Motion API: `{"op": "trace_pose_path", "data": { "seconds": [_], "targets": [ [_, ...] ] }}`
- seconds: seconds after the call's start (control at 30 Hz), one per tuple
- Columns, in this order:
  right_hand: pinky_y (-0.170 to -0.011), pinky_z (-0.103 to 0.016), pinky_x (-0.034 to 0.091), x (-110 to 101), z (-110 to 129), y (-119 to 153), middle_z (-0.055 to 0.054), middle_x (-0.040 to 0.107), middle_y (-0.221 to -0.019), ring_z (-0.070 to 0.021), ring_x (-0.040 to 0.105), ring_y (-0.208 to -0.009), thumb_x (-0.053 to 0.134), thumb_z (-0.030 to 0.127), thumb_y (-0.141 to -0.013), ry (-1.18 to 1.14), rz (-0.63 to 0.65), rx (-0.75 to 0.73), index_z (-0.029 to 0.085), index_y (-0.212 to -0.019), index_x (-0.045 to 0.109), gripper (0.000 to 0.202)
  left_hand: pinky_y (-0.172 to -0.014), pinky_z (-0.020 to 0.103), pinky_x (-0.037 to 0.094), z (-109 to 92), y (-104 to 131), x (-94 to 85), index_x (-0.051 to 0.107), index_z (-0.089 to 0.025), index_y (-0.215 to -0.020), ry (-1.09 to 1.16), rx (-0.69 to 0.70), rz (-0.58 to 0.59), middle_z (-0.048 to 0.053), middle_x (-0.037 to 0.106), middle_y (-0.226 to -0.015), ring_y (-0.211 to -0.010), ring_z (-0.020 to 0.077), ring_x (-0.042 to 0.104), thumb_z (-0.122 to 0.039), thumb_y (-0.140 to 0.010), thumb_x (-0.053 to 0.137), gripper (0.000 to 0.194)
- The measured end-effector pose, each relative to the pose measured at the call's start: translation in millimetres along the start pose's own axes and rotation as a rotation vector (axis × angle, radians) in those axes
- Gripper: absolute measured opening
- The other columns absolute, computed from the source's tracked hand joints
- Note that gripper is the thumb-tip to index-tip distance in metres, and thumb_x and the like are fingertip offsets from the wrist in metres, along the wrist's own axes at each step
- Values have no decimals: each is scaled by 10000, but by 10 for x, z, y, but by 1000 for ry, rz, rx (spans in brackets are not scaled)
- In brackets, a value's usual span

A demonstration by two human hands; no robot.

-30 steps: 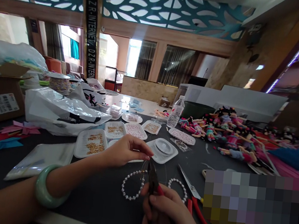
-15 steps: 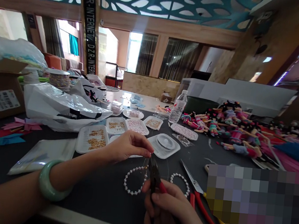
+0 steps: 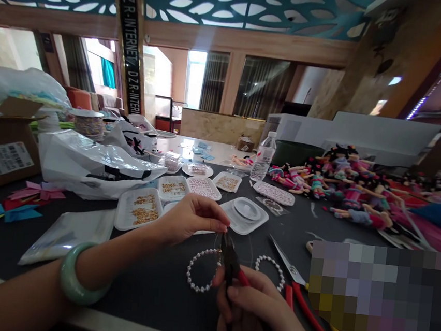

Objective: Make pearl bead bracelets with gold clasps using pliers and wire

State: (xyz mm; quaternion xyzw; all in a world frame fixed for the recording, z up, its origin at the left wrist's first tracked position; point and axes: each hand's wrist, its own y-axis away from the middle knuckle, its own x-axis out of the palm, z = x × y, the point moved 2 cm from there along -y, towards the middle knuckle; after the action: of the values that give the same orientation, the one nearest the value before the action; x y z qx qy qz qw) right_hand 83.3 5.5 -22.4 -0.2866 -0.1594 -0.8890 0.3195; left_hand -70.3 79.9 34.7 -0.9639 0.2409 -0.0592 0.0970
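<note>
My right hand (image 3: 253, 306) is closed around pliers (image 3: 230, 257) with dark jaws and red on the handle; the jaws point up. At their tips, the thumb and fingers of my left hand (image 3: 195, 218) are pinched together on something too small to make out, perhaps a thin clear thread. A white bead bracelet (image 3: 190, 274) hangs or lies just below the jaws, with a gold-coloured bit near its top. Another white bead strand (image 3: 275, 264) lies to the right, partly behind my right hand. A green bangle (image 3: 81, 274) is on my left forearm.
Trays of gold pieces (image 3: 138, 208) and pink beads (image 3: 203, 189) stand behind my left hand. A white spool (image 3: 245, 209) sits on a tray. Scissors (image 3: 291, 266) lie at the right, near red and yellow handles. Further back are a bottle (image 3: 264, 156), dolls (image 3: 344, 177) and a plastic bag (image 3: 84, 157).
The view has shifted slightly, so the table items appear a little further right. Both hands keep nearly the same pose around the pliers' tips.
</note>
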Motion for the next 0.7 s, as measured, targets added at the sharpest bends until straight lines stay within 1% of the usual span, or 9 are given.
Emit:
{"op": "trace_pose_path", "data": {
  "seconds": [0.37,0.7],
  "targets": [
    [-352,-174,410,-19,-18,-8,42,582,-557,-146,640,-404,663,285,-728,-9,16,-25,147,-863,607,201,-717,214,495,-6,-7,-16,724,-142,-730,-5,20,21,-4,718,-714,-699,92,651,-109,-645,780,107],
    [-376,-196,455,-26,-4,-17,38,591,-567,-145,639,-407,654,259,-731,-35,49,-9,146,-859,615,176,-748,240,506,-31,-1,-25,724,-126,-729,-8,21,41,15,721,-737,-714,108,655,-123,-636,790,114]
  ]
}}
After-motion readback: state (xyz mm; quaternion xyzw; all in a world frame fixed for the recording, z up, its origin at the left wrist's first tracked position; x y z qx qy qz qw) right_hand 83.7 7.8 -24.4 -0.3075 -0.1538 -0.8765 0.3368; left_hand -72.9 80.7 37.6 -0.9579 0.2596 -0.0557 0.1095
